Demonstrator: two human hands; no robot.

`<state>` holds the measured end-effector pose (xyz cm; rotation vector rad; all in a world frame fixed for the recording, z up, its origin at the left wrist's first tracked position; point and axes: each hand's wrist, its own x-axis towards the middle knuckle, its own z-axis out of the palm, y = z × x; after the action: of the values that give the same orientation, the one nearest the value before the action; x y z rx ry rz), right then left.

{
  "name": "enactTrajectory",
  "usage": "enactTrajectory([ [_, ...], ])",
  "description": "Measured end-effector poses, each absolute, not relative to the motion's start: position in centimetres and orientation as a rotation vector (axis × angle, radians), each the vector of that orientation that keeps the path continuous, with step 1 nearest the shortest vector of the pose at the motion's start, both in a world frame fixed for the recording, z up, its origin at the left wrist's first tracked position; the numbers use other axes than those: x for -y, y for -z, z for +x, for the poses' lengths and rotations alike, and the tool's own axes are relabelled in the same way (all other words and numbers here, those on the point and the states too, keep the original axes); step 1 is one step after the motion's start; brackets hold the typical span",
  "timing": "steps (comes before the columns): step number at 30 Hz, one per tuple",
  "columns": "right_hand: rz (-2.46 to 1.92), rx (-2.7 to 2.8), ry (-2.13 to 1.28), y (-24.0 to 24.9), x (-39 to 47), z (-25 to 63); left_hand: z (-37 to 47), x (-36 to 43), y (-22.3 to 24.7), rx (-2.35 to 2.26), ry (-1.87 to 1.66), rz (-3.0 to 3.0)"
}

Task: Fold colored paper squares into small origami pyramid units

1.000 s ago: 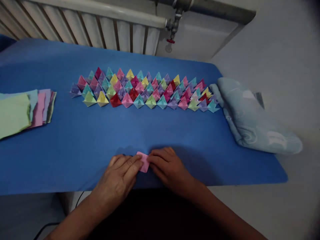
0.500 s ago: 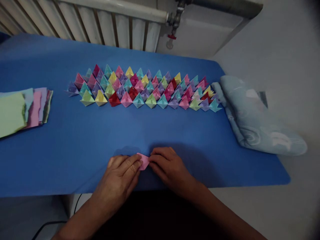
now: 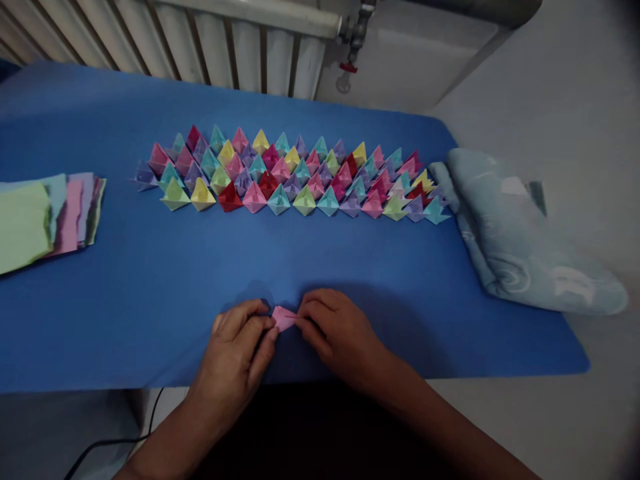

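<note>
A small piece of folded pink paper (image 3: 283,319) lies between my two hands, low over the front of the blue table (image 3: 165,287). On its left edge, the fingertips and thumb of my left hand (image 3: 239,343) are closed. My right hand (image 3: 336,331) pinches the pointed right end between thumb and fingers. A crease line runs toward that point. Beyond my hands stand several rows of folded paper boats (image 3: 279,200) in pink, blue, yellow, green, red and purple, packed close together.
A stack of coloured paper sheets (image 3: 25,223) lies at the left. On the right, a folded light-blue blanket (image 3: 520,247) hangs past the table's edge. Behind the table are a white radiator (image 3: 245,57) and a valve with a red handle (image 3: 349,67). A black cable (image 3: 113,441) runs below.
My left fingers have drawn back leftward and bent, uncovering more of the pink paper. The paper's right part now looks narrower and more pointed. The view has shifted slightly.
</note>
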<state>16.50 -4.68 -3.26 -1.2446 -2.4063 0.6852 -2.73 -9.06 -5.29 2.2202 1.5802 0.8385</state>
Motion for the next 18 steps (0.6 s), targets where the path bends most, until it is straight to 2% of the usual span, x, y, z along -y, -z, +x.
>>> enactTrajectory([
  [18, -1.306, 2.374, -0.746, 2.92, 4.40, 15.97, -2.09, 8.14, 5.19, -1.642, -0.830, 2.285],
])
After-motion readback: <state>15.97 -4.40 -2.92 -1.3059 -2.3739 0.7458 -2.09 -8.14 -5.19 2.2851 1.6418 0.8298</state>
